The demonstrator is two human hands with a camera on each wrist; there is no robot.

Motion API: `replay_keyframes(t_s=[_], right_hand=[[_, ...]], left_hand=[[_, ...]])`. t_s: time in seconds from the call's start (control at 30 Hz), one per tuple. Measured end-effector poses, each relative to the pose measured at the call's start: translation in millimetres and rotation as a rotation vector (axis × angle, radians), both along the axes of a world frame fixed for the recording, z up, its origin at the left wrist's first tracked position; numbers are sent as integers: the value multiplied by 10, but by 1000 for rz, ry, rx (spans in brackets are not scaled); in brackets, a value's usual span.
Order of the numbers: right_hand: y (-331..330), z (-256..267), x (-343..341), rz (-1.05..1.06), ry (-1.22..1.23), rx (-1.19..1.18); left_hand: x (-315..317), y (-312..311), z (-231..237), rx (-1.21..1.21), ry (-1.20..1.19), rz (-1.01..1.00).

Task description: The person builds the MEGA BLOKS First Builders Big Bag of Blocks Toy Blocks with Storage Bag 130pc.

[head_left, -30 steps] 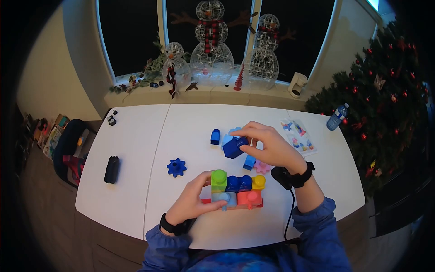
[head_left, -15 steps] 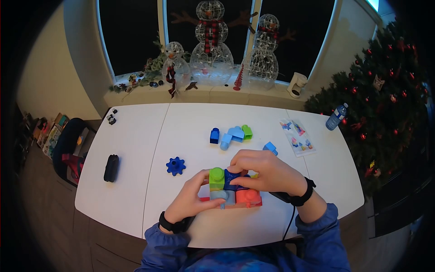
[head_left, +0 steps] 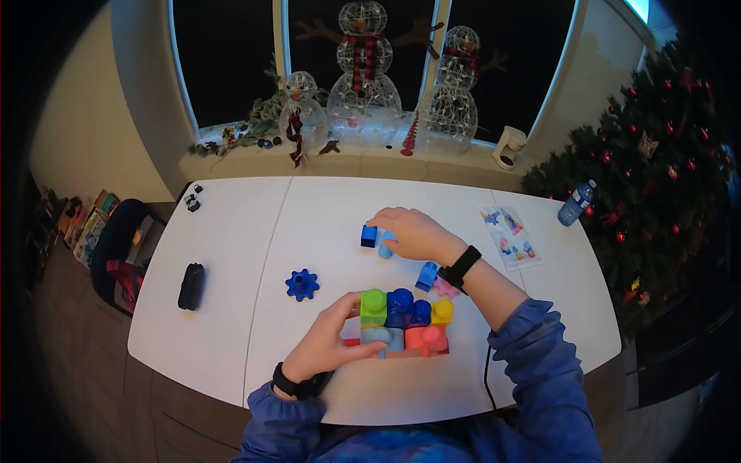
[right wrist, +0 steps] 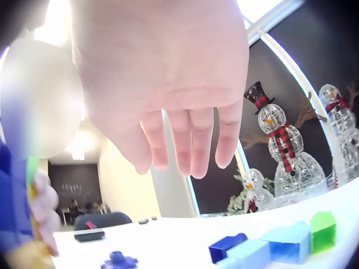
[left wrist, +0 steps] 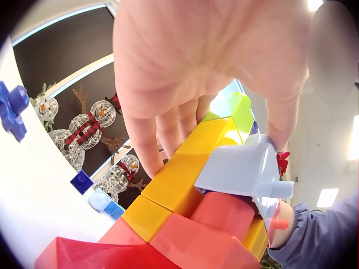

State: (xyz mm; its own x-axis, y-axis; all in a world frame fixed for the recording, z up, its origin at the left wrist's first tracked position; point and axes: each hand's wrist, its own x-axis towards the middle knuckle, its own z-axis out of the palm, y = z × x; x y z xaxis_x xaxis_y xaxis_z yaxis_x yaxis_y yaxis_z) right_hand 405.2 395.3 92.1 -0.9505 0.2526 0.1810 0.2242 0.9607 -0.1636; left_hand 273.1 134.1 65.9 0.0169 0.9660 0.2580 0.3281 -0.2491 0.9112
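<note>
My left hand (head_left: 318, 341) grips the left side of a build of toy building blocks, thumb at the front. Lime green (head_left: 373, 305), orange-yellow (left wrist: 174, 179), coral (head_left: 426, 337) and grey-blue (left wrist: 234, 167) blocks make up the build, and a dark blue block (head_left: 400, 301) rises on its top. Beyond it, my right hand (head_left: 417, 234) hovers over loose blocks, its fingers hanging relaxed and holding nothing. Below those fingers lie a dark blue block (right wrist: 226, 247), light blue blocks (right wrist: 289, 242) and a lime block (right wrist: 322, 231); the hand hides part of this group in the head view.
A dark blue gear-shaped piece (head_left: 302, 285) lies left of the build. Near my right wrist are a light blue block (head_left: 426, 275) and a pink gear piece (head_left: 445, 288). A black case (head_left: 191, 286), a picture sheet (head_left: 509, 236) and a water bottle (head_left: 576, 203) are farther out.
My right hand brought a dark blue block down onto the build, released it there, and moved away to the far loose blocks. My left hand keeps its grip.
</note>
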Motion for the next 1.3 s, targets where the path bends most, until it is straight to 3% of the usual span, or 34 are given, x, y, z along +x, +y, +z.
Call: replay_keyframes(t_s=[0.1,0.13,0.33,0.53,0.63,0.77,0.83,1.03,1.27,1.3], right_hand=[[122,-345,-215,-23,-59,122],[173,-472,-254,14,40,153],[245,-523,-457,-31,-160,174],[205,-536,-423,-23,-106,162],[158,-428,-387,-31,-123,105],[102,50,-138,-80,227,-238],[3,389,86,-180,207,-394],[-440,732,837,-101,467,-462],[-1037,847,1273,-123,439,-641],[-1062,858,1277,-94,382,-558]], left_hand=[[10,-6,33,-2,-3,-2],[6,-6,33,-2,-2,-4],[7,-3,30,9,-9,-17],[13,10,27,22,-14,-21],[10,-4,46,-6,-9,-9],[12,-8,49,-6,-7,-9],[22,-1,37,7,-29,-14],[7,15,-12,24,10,-15],[15,22,-38,42,-7,-3],[15,24,-36,42,-16,-11]])
